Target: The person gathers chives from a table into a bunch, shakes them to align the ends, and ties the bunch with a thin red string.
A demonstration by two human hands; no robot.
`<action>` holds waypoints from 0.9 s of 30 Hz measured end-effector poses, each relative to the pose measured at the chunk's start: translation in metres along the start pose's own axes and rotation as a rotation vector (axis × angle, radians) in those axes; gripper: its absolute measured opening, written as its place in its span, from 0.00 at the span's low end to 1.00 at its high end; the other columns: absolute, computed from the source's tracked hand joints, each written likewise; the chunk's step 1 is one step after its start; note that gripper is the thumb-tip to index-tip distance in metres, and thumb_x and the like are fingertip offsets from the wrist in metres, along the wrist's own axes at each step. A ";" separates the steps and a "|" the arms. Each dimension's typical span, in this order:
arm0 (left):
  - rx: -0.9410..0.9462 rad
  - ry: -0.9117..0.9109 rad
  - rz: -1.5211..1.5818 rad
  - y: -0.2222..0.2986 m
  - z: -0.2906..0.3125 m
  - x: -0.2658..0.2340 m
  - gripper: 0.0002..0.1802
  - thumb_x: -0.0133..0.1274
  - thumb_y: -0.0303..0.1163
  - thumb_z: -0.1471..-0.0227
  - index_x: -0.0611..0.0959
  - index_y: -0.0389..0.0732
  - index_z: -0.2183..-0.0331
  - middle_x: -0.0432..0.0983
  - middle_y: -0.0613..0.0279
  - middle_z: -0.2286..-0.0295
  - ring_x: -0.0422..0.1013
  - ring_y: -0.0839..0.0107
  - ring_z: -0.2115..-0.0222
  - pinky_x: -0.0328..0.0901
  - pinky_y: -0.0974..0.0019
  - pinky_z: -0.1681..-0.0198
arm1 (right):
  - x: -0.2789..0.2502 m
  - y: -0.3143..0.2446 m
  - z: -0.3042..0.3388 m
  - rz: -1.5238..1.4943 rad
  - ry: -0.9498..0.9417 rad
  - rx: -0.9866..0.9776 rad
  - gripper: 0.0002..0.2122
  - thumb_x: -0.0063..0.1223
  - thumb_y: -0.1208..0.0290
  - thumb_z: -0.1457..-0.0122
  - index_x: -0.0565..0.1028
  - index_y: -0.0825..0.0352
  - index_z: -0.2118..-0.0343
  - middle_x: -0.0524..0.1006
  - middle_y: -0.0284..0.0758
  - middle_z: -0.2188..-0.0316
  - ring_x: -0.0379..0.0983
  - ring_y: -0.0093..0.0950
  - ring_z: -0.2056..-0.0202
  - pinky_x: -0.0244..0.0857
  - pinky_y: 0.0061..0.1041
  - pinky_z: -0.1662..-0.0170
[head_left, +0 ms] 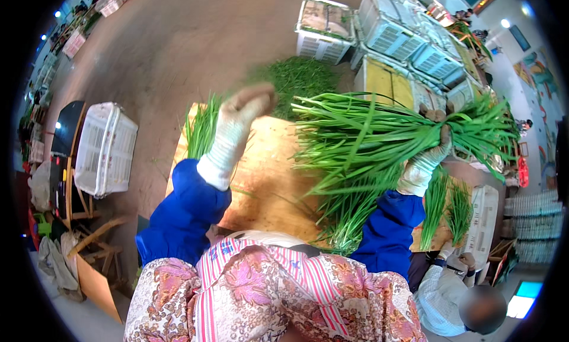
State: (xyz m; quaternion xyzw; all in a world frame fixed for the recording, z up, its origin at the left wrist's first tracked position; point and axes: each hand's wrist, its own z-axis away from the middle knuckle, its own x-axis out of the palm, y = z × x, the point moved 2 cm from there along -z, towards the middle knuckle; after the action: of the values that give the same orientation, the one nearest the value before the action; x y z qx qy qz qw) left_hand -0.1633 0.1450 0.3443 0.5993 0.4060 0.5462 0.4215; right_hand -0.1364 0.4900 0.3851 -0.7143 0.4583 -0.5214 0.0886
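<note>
My right hand (435,142), in a pale glove with soiled fingers, grips a big bunch of garlic chives (367,129) and holds it sideways above the right part of a wooden board (264,164). The long leaves fan out to the left of the grip; shorter ends stick out to its right. Raised over the board's far left part is my left hand (246,105), gloved too, its fingers curled together and blurred. A faint green smear shows beyond them; what they hold, if anything, cannot be made out. More chives (201,129) lie under and beside my left wrist.
Loose chives (349,220) and smaller bunches (435,212) lie along the board's right side. Green trimmings (302,78) are heaped on the floor beyond. White crates (391,31) are stacked at the far right; another crate (106,149) stands left. A co-worker (447,297) sits at the right.
</note>
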 end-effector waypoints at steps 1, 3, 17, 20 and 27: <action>-0.026 -0.047 -0.051 0.003 0.007 0.011 0.15 0.50 0.31 0.47 0.77 0.32 0.59 0.77 0.55 0.66 0.73 0.70 0.65 0.67 0.68 0.58 | -0.005 -0.013 -0.005 0.021 0.004 -0.083 0.14 0.52 0.65 0.47 0.67 0.65 0.60 0.68 0.31 0.72 0.66 0.28 0.66 0.57 0.39 0.46; 0.014 -0.204 -0.270 -0.012 0.021 0.037 0.16 0.48 0.32 0.46 0.78 0.31 0.59 0.78 0.56 0.68 0.73 0.71 0.66 0.67 0.70 0.59 | -0.013 -0.031 -0.010 -0.002 0.002 -0.135 0.12 0.52 0.64 0.47 0.66 0.63 0.64 0.68 0.31 0.72 0.66 0.29 0.66 0.59 0.40 0.48; 0.352 -0.140 -0.700 -0.031 0.002 0.090 0.07 0.54 0.28 0.52 0.81 0.34 0.71 0.77 0.57 0.77 0.72 0.67 0.77 0.67 0.66 0.72 | -0.018 -0.052 -0.022 -0.142 -0.011 -0.142 0.14 0.54 0.62 0.47 0.67 0.62 0.60 0.68 0.30 0.69 0.66 0.27 0.63 0.63 0.31 0.55; -0.120 0.182 -0.491 -0.020 -0.051 0.025 0.08 0.52 0.27 0.49 0.80 0.34 0.67 0.76 0.62 0.79 0.69 0.77 0.81 0.67 0.74 0.76 | -0.036 -0.062 -0.030 -0.211 -0.102 -0.041 0.12 0.53 0.61 0.46 0.67 0.61 0.66 0.69 0.30 0.69 0.64 0.27 0.61 0.63 0.32 0.55; 0.073 -0.515 -0.339 0.001 -0.069 0.092 0.37 0.58 0.35 0.53 0.62 0.36 0.44 0.69 0.54 0.53 0.65 0.67 0.53 0.58 0.67 0.48 | -0.016 -0.051 -0.036 -0.094 -0.012 -0.236 0.13 0.51 0.61 0.45 0.70 0.65 0.63 0.70 0.30 0.71 0.64 0.31 0.58 0.58 0.37 0.48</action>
State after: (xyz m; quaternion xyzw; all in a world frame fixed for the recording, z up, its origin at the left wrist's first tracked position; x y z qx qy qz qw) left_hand -0.2251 0.2361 0.3770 0.6566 0.3993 0.2835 0.5737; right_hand -0.1381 0.5430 0.4215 -0.7435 0.4818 -0.4634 -0.0179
